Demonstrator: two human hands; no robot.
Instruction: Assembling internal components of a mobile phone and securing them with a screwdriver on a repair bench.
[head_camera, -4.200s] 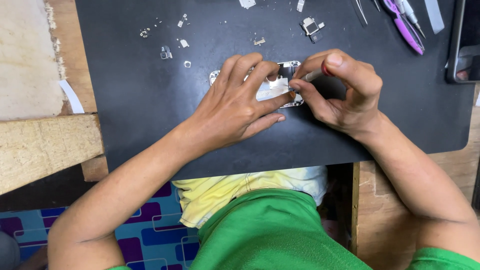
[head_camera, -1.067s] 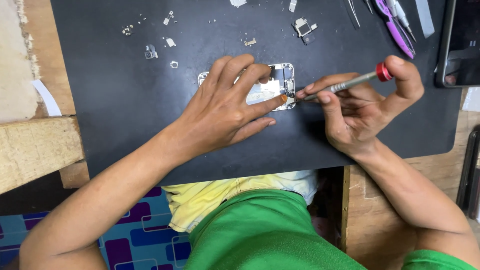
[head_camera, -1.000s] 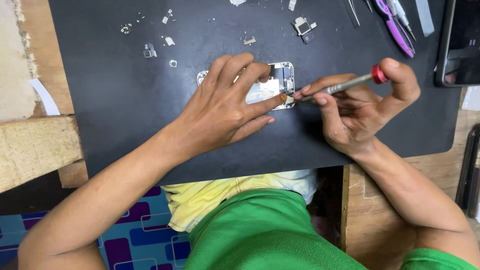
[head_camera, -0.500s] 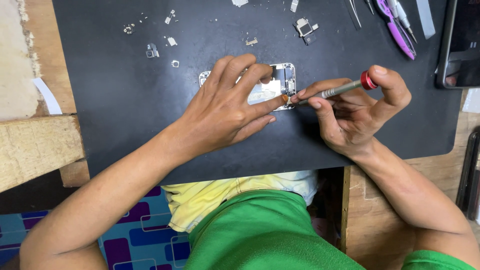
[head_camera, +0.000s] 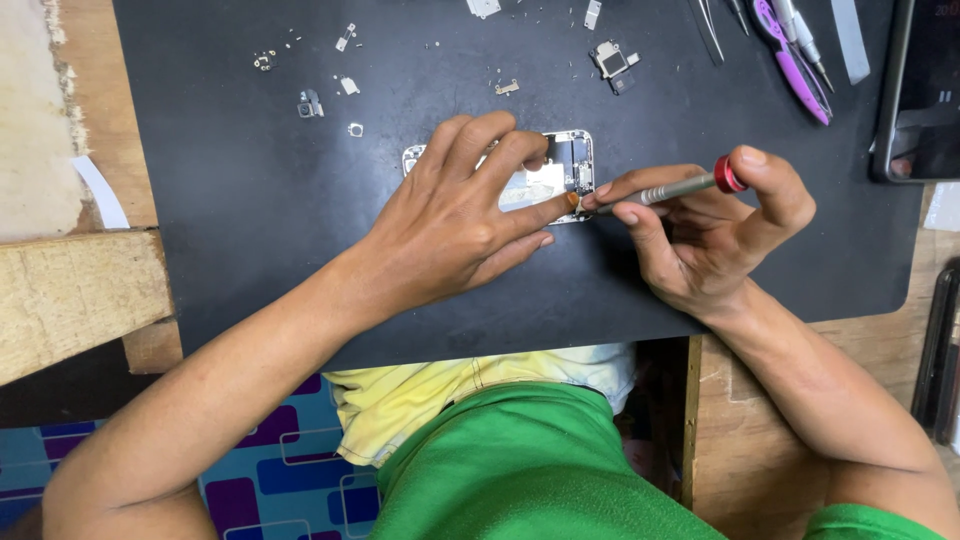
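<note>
An opened phone body (head_camera: 560, 165) with bare metal insides lies on a black mat (head_camera: 250, 200). My left hand (head_camera: 455, 225) is spread flat over it and presses it down, hiding most of its left half. My right hand (head_camera: 700, 235) grips a slim screwdriver (head_camera: 672, 188) with a red cap, thumb and fingers along the shaft and a fingertip on the cap. Its tip meets the phone's right edge beside my left index fingertip.
Several tiny screws and metal brackets (head_camera: 310, 100) lie scattered at the mat's top left. A small camera part (head_camera: 612, 60) rests above the phone. Tweezers (head_camera: 706, 25) and purple-handled tools (head_camera: 790, 55) sit top right, beside a dark screen panel (head_camera: 925, 90). A wooden plank (head_camera: 75, 295) lies at left.
About four seconds ago both hands pinched at the phone with no tool. My right hand now holds the screwdriver, and over the last second its red end has tilted slightly inward.
</note>
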